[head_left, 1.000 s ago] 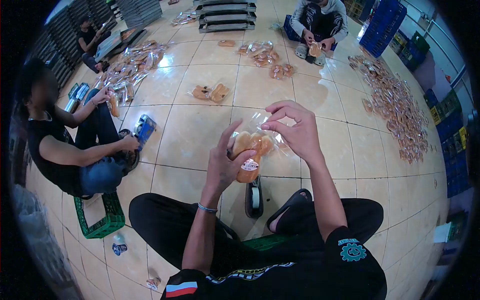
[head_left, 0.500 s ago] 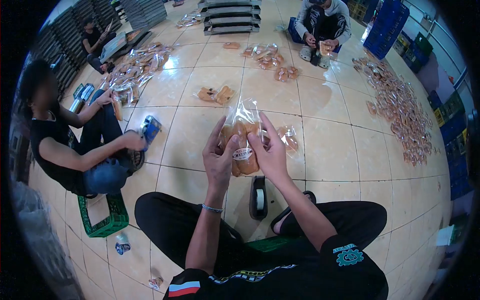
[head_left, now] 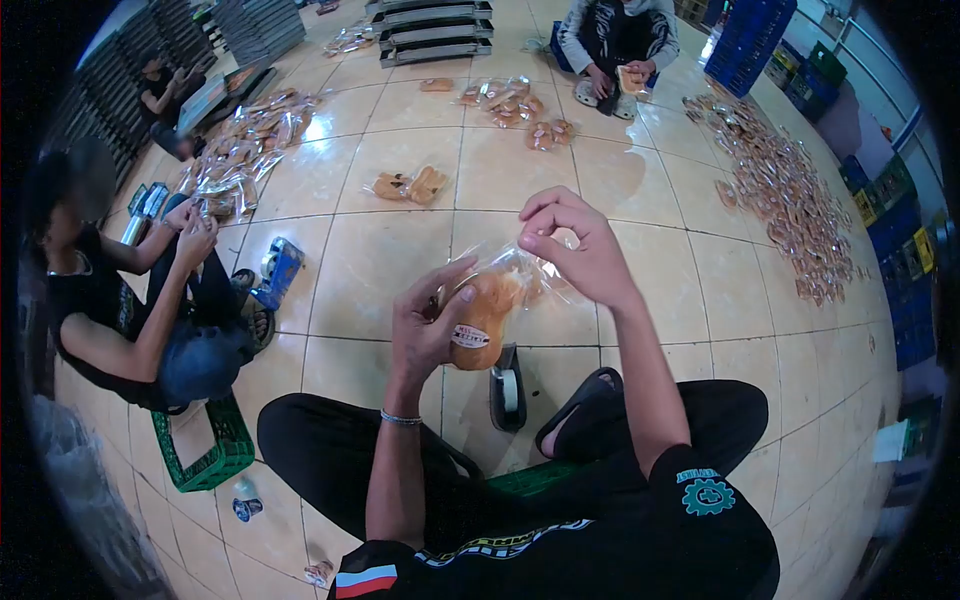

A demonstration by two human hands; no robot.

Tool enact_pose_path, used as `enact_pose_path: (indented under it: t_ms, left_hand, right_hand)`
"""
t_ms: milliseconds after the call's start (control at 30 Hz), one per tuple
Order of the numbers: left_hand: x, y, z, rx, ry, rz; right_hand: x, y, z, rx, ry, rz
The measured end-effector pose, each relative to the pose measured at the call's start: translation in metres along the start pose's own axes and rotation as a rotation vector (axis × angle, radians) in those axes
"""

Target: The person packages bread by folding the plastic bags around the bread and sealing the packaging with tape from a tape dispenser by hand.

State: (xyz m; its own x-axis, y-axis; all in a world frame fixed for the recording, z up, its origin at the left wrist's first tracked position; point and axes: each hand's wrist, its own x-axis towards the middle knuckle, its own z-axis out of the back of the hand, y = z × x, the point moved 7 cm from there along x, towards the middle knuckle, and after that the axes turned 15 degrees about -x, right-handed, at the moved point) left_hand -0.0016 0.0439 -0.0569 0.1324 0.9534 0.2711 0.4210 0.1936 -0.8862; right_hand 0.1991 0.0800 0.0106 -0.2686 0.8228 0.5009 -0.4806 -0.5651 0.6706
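A clear plastic bag of bread (head_left: pixel 486 318) with an oval label hangs tilted above the floor in front of me. My left hand (head_left: pixel 428 318) is wrapped round its left side, thumb over the front near the label. At the upper right, my right hand (head_left: pixel 578 248) pinches the loose end of the bag between thumb and fingers. A black tape dispenser (head_left: pixel 508 390) with a pale roll stands on the tiles just below the bag. Another bagged bread lies partly hidden behind the bag and my right hand.
Two bread packs (head_left: pixel 410 186) lie ahead. A large heap of bagged bread (head_left: pixel 785 200) spreads at right, another pile (head_left: pixel 250 150) at left. A co-worker (head_left: pixel 130 290) sits at left by a blue tape dispenser (head_left: pixel 278 272) and a green crate (head_left: pixel 205 445). Trays (head_left: pixel 435 30) are stacked at the back.
My right hand has moved from the bag's right side up to its open end. The bread bag has tilted to the right. The left co-worker's hands have come together.
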Motion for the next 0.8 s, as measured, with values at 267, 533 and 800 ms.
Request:
enact_pose_path:
  t_ms: [267,533,800]
  left_hand:
    - [-0.003,0.013,-0.01,-0.178,0.075,0.169]
    - [-0.006,0.021,-0.011,-0.281,0.104,0.234]
    - [-0.001,0.019,-0.002,-0.156,-0.055,0.108]
  right_hand:
    - [-0.003,-0.008,-0.006,0.382,0.302,-0.012]
    - [-0.008,-0.016,-0.021,0.497,0.173,-0.212]
    - [-0.006,-0.031,-0.002,0.127,-0.494,-0.269]
